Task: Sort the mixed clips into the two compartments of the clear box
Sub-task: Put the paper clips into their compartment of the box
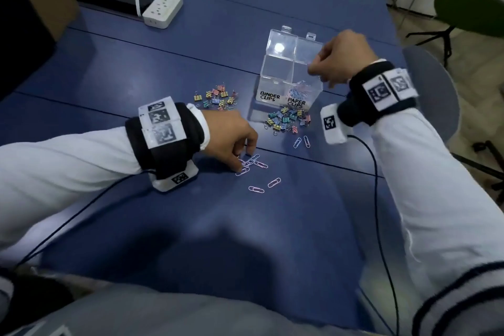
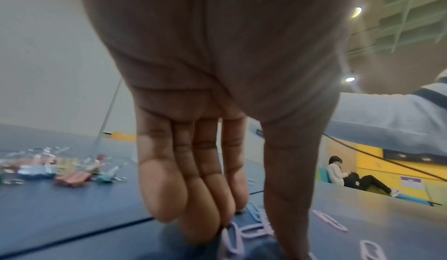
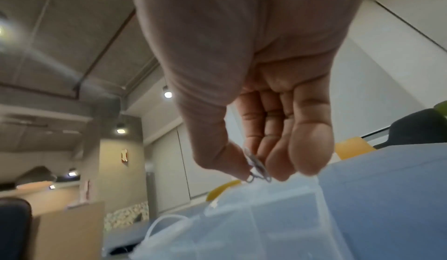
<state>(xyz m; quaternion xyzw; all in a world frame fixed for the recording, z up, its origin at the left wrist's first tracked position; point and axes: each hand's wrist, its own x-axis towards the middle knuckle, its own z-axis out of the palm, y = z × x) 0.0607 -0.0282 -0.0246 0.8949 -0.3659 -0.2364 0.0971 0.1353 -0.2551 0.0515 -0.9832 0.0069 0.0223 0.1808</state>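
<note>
The clear box (image 1: pixel 275 68) stands with both lids up, its front labelled BINDER CLIPS on the left and PAPER CLIPS on the right. The right compartment holds paper clips (image 1: pixel 300 91). My right hand (image 1: pixel 313 66) hovers over that compartment (image 3: pixel 278 218), and its thumb and fingers (image 3: pixel 256 168) pinch a paper clip (image 3: pixel 255 165). My left hand (image 1: pixel 242 157) arches over a cluster of pink and blue paper clips (image 1: pixel 249 165) lying flat on the table. Its fingertips (image 2: pixel 200 231) touch those clips (image 2: pixel 244 231).
Two piles of coloured binder clips lie left of the box (image 1: pixel 216 97) and in front of it (image 1: pixel 287 118). Loose paper clips (image 1: pixel 301 142) (image 1: pixel 274 182) are scattered nearby. A white power strip (image 1: pixel 162 9) sits at the back left. A grey chair (image 1: pixel 436 95) stands to the right.
</note>
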